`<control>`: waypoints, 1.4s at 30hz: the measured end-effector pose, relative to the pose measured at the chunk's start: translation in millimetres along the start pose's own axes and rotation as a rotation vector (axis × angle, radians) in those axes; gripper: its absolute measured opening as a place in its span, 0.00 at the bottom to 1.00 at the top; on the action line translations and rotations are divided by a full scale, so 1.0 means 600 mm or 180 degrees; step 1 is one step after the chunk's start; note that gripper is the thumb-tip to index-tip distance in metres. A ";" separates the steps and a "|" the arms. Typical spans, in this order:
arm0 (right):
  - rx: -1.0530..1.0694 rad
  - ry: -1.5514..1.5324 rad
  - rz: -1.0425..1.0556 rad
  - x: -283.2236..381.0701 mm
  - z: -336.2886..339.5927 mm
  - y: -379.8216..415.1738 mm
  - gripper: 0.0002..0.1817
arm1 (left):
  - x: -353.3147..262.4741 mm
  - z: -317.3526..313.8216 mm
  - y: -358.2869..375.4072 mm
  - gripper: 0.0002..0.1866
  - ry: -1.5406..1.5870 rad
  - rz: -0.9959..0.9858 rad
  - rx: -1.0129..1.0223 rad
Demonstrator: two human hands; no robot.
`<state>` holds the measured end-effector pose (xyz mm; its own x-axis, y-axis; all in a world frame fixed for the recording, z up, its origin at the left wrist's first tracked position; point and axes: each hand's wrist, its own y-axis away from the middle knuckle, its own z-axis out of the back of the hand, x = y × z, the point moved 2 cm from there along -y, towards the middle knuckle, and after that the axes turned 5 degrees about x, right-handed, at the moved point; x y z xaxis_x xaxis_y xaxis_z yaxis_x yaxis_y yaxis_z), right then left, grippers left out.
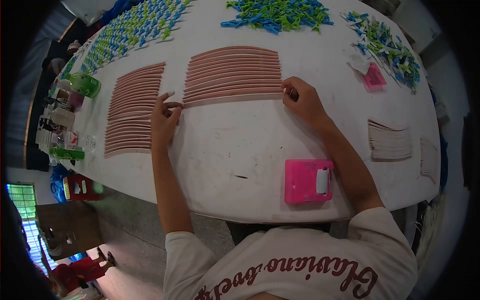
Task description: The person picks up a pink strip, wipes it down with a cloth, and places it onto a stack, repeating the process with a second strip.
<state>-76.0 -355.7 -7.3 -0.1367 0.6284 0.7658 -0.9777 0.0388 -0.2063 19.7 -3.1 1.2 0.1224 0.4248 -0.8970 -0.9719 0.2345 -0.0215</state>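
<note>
Long thin pinkish-brown strips lie side by side in a middle row (pixel 233 71) on the white table. At that row's near edge, my left hand (pixel 165 120) pinches the left end of the nearest strip (pixel 232 97), its index finger raised with a white covering on the tip. The strip's right end is pinched between thumb and finger of my right hand (pixel 306 102). A second row of similar strips (pixel 131 110) lies left of my left hand. Below my right hand sits a pink box (pixel 301 181) with a white roll (pixel 322 181) at its side.
Blue and green clips lie in a heap (pixel 277 14) at the back, another heap (pixel 392 52) at right and ordered rows (pixel 135 35) at left. Bottles, including a green one (pixel 85 85), stand along the left edge. Pale strip stacks (pixel 390 141) lie right. A person (pixel 80 272) is lower left.
</note>
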 end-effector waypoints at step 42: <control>-0.0016 -0.0180 0.0003 -0.006 -0.001 -0.002 0.11 | 0.001 -0.001 0.000 0.27 0.0054 -0.0025 -0.0009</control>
<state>-73.9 -357.6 -10.3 -0.1465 0.5835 0.7988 -0.9768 0.0422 -0.2099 19.4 -3.3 0.2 0.1265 0.4081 -0.9041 -0.9715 0.2352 -0.0298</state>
